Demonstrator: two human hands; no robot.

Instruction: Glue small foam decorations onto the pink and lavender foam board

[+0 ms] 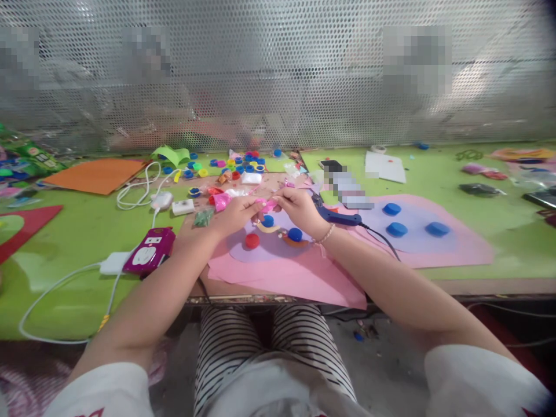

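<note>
While hands (299, 208) hold pink pc (268, 205), green pkt (203, 218) lies nearby, contents unclear.

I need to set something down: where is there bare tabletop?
On the left, bare green tabletop shows between the red sheet, orange sheet and purple socket. On the right, between the white sheet and dark packet. It is crowded beyond the left hand, around the colored caps.

So this little bright pink piece (269, 205) is kinda crumpled and partly hidden. It's held up above the counter (82, 223), roughly mid-length and well back from the front edge.
</note>
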